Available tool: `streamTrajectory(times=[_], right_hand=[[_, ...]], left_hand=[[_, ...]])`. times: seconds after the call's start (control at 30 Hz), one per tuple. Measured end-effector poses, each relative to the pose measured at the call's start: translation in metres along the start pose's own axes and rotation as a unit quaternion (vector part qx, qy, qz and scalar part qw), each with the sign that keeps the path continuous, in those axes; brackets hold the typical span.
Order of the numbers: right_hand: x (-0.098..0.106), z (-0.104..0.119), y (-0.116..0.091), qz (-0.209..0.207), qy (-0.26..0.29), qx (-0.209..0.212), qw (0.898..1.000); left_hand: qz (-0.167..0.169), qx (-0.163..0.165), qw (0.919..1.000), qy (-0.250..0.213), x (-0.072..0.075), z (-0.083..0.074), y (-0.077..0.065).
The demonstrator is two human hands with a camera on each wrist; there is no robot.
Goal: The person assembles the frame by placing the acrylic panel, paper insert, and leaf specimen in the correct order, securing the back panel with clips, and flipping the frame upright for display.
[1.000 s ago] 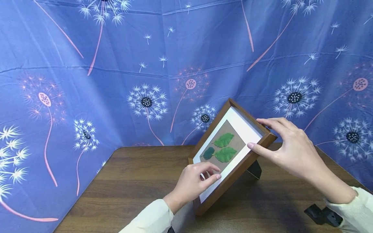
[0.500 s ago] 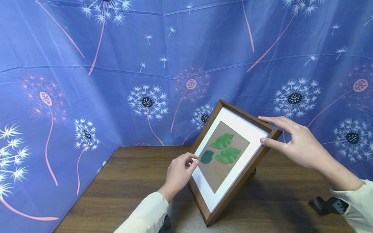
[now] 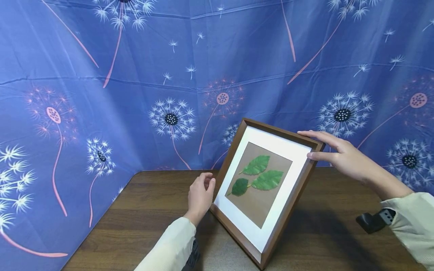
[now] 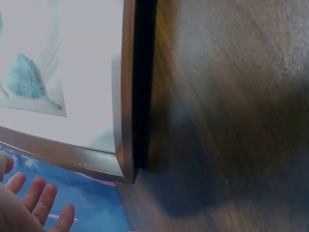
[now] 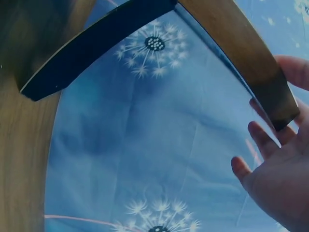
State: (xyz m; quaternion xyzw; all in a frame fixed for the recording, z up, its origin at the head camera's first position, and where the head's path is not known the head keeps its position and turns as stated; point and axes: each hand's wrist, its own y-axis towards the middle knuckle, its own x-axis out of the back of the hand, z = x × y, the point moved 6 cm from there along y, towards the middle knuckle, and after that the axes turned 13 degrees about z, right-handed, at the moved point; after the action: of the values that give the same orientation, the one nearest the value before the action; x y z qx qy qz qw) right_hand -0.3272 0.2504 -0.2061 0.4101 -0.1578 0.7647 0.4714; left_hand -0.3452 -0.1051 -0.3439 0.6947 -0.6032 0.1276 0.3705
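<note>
A brown wooden picture frame (image 3: 289, 207) stands tilted on the table, with several green leaves (image 3: 259, 175) on a brown sheet inside a white mat (image 3: 278, 139). My right hand (image 3: 349, 162) grips its upper right corner, thumb at the front edge and index finger over the top. The right wrist view shows the other fingers behind that corner and a dark stand leg (image 5: 96, 43) at the frame's back. Beside the frame's left edge is my left hand (image 3: 200, 194), its fingers loosely bent with nothing in them; the left wrist view shows these fingers (image 4: 43, 198) by the frame's side.
The dark wooden table (image 3: 152, 210) extends to the left of the frame and under it. Behind hangs a blue cloth (image 3: 135, 124) printed with dandelions, close to the table's back edge. Black devices (image 3: 374, 220) are strapped at both sleeves.
The frame has turned to face me more squarely, its lower corner swinging right and nearer. My left hand has drawn away leftward from its front; my right hand keeps the upper right corner.
</note>
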Motion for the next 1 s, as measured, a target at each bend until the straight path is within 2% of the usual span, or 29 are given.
streamTrajectory(times=[0.13, 0.3, 0.37, 0.53, 0.77, 0.83, 1.0], right_hand=[[0.002, -0.007, 0.007, 0.029, 0.025, -0.001, 0.999], [0.007, -0.008, 0.011, 0.034, 0.023, 0.018, 0.999], [0.009, -0.007, 0.011, 0.022, 0.003, 0.024, 0.999], [0.011, 0.007, 0.002, -0.033, -0.105, 0.019, 0.994], [0.003, 0.017, -0.010, -0.079, -0.250, 0.006, 0.965], [0.002, 0.016, -0.011, -0.078, -0.264, -0.003, 0.961], [0.002, 0.011, -0.007, -0.068, -0.259, -0.016, 0.963]], left_hand=[[0.003, 0.011, 0.9998, -0.019, -0.002, 0.008, 0.003], [0.046, 0.022, 0.9982, -0.033, -0.009, 0.012, 0.003], [0.064, 0.020, 0.9971, -0.036, -0.012, 0.012, 0.002], [0.088, 0.011, 0.9950, -0.047, -0.017, 0.010, 0.000], [0.081, 0.012, 0.9955, -0.047, -0.017, 0.011, 0.003], [0.078, 0.015, 0.9958, -0.046, -0.017, 0.012, 0.004], [0.077, 0.023, 0.9965, -0.023, -0.013, 0.012, 0.002]])
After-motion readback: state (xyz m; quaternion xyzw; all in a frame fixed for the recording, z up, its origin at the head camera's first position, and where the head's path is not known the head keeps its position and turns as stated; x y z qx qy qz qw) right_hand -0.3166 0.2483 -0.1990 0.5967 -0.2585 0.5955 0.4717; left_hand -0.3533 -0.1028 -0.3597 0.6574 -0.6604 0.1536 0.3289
